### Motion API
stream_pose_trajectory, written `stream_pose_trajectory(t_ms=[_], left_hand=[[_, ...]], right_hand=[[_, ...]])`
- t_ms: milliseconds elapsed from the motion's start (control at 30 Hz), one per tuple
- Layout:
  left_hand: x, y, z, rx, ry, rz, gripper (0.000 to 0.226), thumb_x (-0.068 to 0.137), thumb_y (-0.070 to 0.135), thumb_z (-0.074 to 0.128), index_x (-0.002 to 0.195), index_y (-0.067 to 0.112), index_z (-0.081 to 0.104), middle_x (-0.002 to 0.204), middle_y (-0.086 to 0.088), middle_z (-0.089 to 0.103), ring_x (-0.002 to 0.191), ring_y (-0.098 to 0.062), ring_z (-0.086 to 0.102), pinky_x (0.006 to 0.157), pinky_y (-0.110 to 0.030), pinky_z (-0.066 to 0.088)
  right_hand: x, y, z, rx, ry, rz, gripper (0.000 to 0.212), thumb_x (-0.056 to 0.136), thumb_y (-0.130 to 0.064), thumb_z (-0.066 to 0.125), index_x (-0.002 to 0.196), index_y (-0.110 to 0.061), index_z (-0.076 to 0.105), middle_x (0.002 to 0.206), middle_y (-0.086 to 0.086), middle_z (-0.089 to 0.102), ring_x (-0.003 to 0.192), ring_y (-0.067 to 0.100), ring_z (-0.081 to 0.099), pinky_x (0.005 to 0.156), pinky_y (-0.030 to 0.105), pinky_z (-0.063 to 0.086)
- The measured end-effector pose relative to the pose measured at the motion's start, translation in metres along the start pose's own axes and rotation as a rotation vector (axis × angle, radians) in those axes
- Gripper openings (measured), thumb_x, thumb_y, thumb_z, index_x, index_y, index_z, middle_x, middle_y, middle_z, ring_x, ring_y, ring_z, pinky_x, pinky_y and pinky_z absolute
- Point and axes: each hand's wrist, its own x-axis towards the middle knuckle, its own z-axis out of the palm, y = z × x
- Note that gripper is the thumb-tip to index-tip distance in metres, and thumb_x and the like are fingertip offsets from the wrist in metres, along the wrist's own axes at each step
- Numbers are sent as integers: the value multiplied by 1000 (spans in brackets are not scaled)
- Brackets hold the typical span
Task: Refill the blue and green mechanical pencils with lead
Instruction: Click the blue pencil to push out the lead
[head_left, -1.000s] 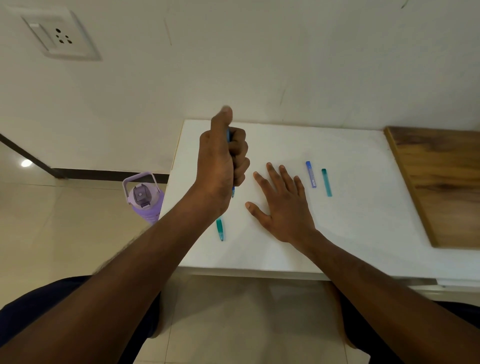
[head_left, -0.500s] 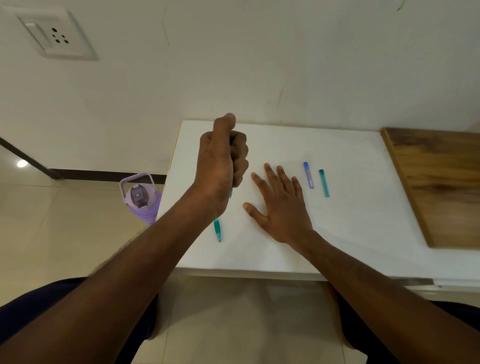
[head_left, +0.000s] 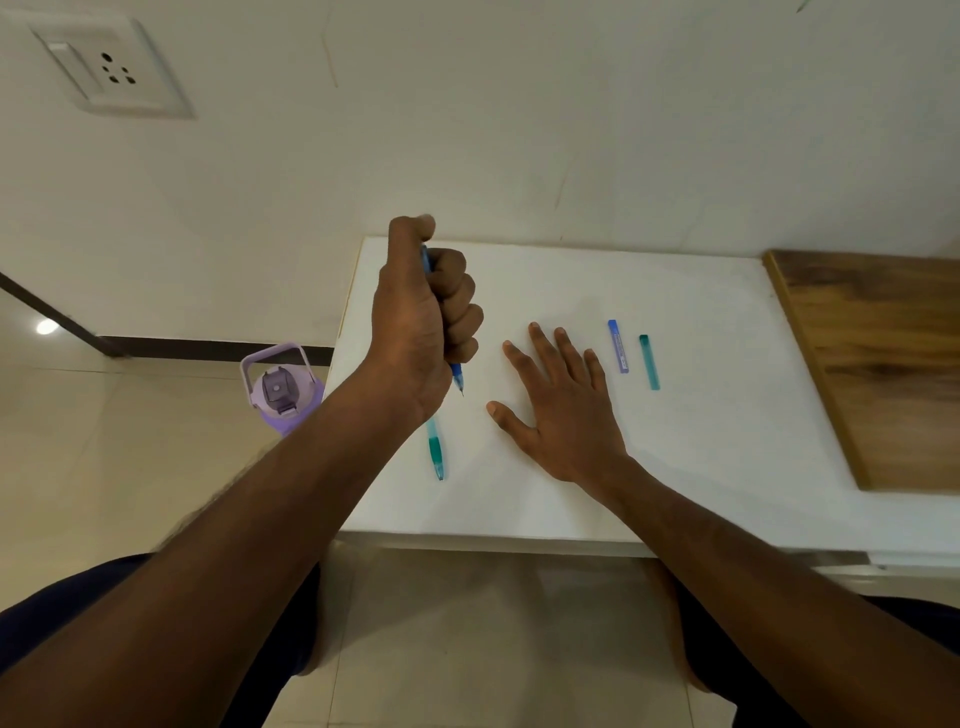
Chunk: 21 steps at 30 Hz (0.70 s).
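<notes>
White smooth tabletop (head_left: 571, 270) against a plain pale wall, with a wood-grain board (head_left: 872, 364) along its right side.

Raised above the tabletop, the left hand (head_left: 423, 322) makes a fist-like grip around the slim blue pencil (head_left: 457, 375), thumb on top, tip pointing down. Flat on the surface beside it lies the right hand (head_left: 563, 410), fingers spread and straight. A translucent green pencil (head_left: 435, 451) lies partly under the left wrist. Two narrow lead cases, blue (head_left: 618, 346) and green (head_left: 650, 362), lie side by side just beyond the right fingertips. On the tiled floor stands a lilac bottle (head_left: 280, 387).
</notes>
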Motion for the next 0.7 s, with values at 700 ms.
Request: stream_pose_trajectory(t_ms=[700], left_hand=[[15, -1, -12, -234, -99, -88, 55, 109, 60, 36, 68, 23, 42, 52, 10, 30, 41, -3, 23, 39, -19, 21]], right_hand=[[0, -35, -60, 923, 25, 367, 38, 111, -43, 42, 133, -29, 69, 142, -5, 67, 131, 14, 60, 118, 49, 44]])
